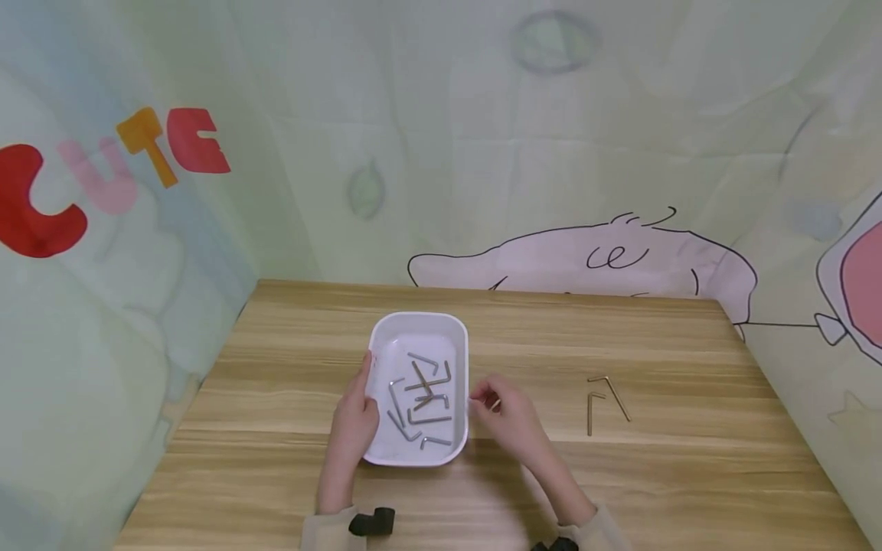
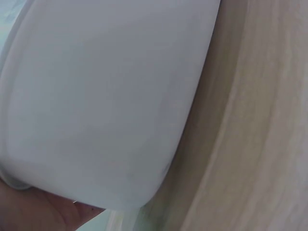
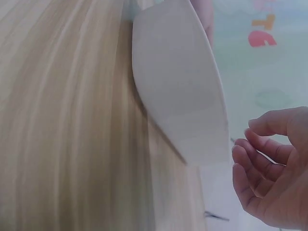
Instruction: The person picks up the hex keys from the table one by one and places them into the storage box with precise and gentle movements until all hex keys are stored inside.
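Observation:
A white plastic tub (image 1: 420, 329) holds several L-shaped hex keys (image 1: 434, 420), some silver-grey and some brass-coloured. My left hand (image 1: 355, 421) grips the tub's left side, with the thumb over the rim; most of its fingers are hidden. In the left wrist view the tub wall (image 2: 101, 101) fills much of the picture. Close by the right rim is my right hand (image 1: 508, 417), fingers loosely bent and nothing visible in them. The right wrist view has that hand (image 3: 276, 168) beside the far end of the tub (image 3: 178, 77).
To the right on the wooden table (image 1: 276, 367) lie two brass-coloured hex keys, one slanted (image 1: 620, 402) and one pointing straight toward me (image 1: 589, 417). A printed curtain (image 1: 331, 115) hangs behind the table's back edge and along its sides.

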{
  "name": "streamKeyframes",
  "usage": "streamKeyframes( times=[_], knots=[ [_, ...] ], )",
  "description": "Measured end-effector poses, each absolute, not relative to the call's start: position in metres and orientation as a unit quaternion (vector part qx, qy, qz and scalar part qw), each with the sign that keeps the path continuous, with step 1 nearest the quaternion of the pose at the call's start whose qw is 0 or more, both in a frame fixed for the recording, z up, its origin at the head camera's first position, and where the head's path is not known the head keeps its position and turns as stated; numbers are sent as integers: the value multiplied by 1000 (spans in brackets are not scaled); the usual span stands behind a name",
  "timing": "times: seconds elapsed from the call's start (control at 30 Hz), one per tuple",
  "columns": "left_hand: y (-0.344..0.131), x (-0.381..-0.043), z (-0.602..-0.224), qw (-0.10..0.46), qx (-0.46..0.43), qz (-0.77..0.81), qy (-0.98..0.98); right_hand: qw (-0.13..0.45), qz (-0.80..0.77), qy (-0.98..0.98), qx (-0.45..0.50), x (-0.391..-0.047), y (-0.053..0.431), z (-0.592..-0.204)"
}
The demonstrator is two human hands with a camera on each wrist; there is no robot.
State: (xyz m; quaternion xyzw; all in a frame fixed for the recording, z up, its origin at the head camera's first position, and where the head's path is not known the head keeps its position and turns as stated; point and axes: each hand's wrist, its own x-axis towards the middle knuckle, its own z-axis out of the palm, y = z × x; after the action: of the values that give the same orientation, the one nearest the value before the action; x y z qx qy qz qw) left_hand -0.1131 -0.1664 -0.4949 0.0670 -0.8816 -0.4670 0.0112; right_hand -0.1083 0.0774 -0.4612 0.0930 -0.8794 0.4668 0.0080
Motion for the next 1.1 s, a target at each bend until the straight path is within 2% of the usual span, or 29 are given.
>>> streamKeyframes(
  times=[0.37, 0.93, 1.1],
  knots=[
    [-166, -113, -492, -9, 76, -474, -877, -5, 508, -861, 26, -109, 107, -471],
    [-166, -113, -492, -5, 76, -478, -875, 11, 489, -870, -60, -114, 166, -474],
    [-166, -113, -492, 0, 72, -474, -877, 18, 476, -877, -59, -115, 181, -473]
  ],
)
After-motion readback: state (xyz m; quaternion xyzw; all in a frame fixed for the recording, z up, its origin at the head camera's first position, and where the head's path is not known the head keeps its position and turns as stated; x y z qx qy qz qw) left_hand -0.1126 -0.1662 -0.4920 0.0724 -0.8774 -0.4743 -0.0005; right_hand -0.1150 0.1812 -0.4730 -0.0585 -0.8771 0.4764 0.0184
